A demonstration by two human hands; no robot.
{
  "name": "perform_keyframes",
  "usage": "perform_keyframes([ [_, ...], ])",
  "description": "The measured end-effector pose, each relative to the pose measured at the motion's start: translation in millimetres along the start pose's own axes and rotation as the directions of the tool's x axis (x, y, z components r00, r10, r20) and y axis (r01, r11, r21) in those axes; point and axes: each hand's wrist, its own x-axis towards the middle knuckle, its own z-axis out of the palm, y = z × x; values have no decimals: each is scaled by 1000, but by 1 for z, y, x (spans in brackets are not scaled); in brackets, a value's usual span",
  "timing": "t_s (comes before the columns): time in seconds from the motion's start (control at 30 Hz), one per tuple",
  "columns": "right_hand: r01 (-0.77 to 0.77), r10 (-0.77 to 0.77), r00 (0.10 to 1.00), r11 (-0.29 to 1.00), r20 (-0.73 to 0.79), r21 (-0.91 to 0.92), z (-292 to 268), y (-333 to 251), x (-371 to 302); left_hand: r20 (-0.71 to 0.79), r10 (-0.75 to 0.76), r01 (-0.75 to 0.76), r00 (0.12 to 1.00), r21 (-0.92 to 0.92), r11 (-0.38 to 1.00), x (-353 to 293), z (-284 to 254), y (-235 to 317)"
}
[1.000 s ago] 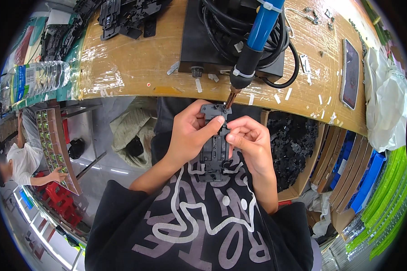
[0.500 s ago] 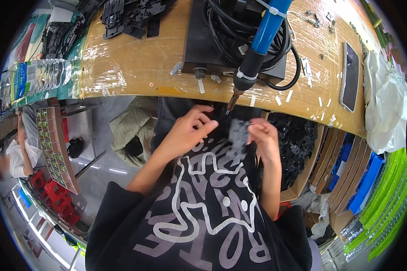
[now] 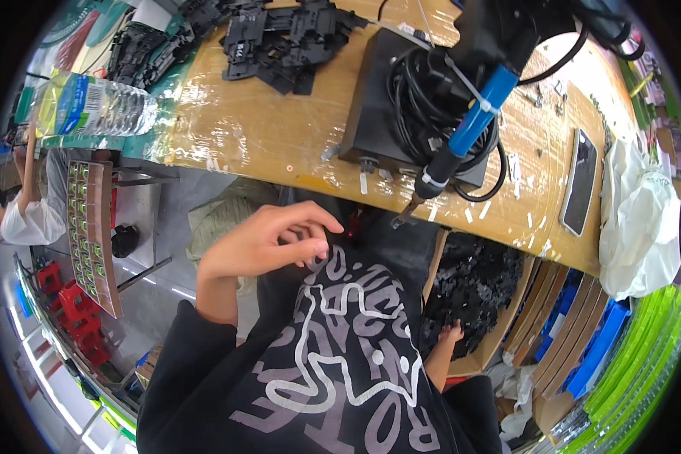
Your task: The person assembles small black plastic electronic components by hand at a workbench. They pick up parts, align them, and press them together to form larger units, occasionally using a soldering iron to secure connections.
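1. Jagged black plastic parts (image 3: 473,284) are filling the cardboard carton (image 3: 434,266).
2. Your right hand (image 3: 452,333) is reaching over them; I cannot tell whether it is gripping any.
3. Your left hand (image 3: 268,240) is hovering empty, fingers loosely curving, thumb standing apart.

A head-worn fisheye looked steeply down.
The shirt (image 3: 359,344) filled the lower centre, close up; the table (image 3: 310,129) spread farther off, across the top.

Left grip (image 3: 268,240) half-curled, right grip (image 3: 452,331) at a box (image 3: 473,364) of black parts (image 3: 473,287) — contact unclear
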Motion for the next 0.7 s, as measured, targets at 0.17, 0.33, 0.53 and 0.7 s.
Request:
perform_keyframes([
  [0.17,244,-252,968,952,22,186,47,-41,-64,-434,332,-372,838,-7,928,4,-24,22],
  [0.33,712,-716,671,549,-193,438,105,-157,-176,-529,766,-36,366,814,580,44,-66,35],
  [0.53,921,-982,37,-38,-184,387,114,-296,-332,-394,863,388,314,884,262,65,-113,14],
  [0.7,929,-960,-195,-115,201,351,150,-370,-360,-445,843,242,303,891,384,67,-120,9],
])
